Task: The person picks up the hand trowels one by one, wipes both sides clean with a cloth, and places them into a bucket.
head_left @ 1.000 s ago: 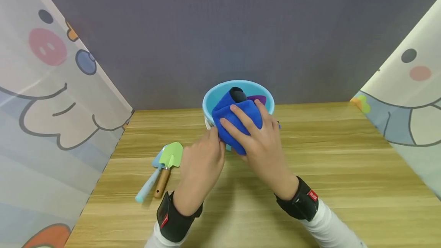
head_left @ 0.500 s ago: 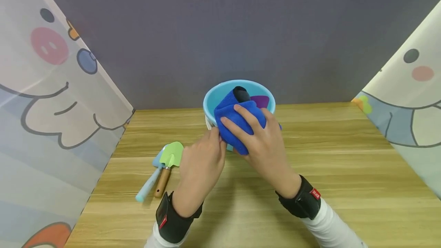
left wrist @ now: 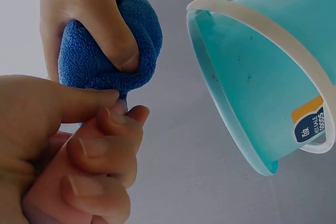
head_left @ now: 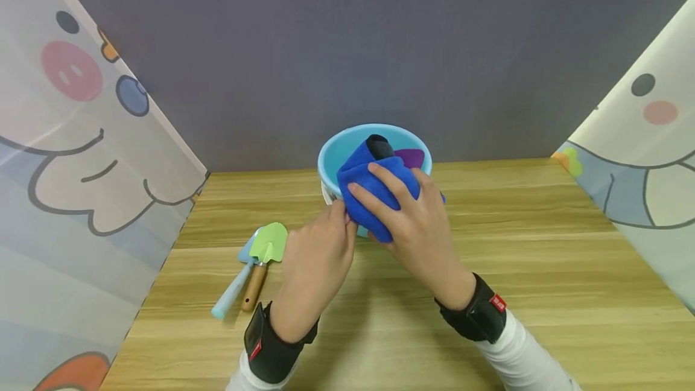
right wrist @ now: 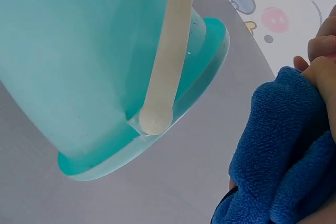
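Note:
A blue towelling cloth [head_left: 374, 198] is wrapped round a small garden tool, whose dark rounded blade [head_left: 379, 147] shows at the top in the head view. My right hand [head_left: 418, 228] grips the cloth over the blade, its fingers spread across the front. In the left wrist view, my left hand [left wrist: 79, 145] curls round the tool's pinkish handle [left wrist: 52, 192], just below the cloth. Most of the blade is hidden by the cloth. Both hands are in front of a light blue bucket [head_left: 336, 152], above the table.
A purple piece [head_left: 410, 158] shows inside the bucket. The bucket has a white handle [right wrist: 165, 61]. Left of my hands, a green trowel [head_left: 270, 241] with a wooden handle lies partly over a light blue trowel [head_left: 233, 291] on the wooden table [head_left: 543, 270]. A grey wall [head_left: 347, 47] stands behind.
My right hand and the cloth have shifted slightly to the right, and more of the purple piece shows. The left hand has stayed nearly in place. The trowels on the table have not moved.

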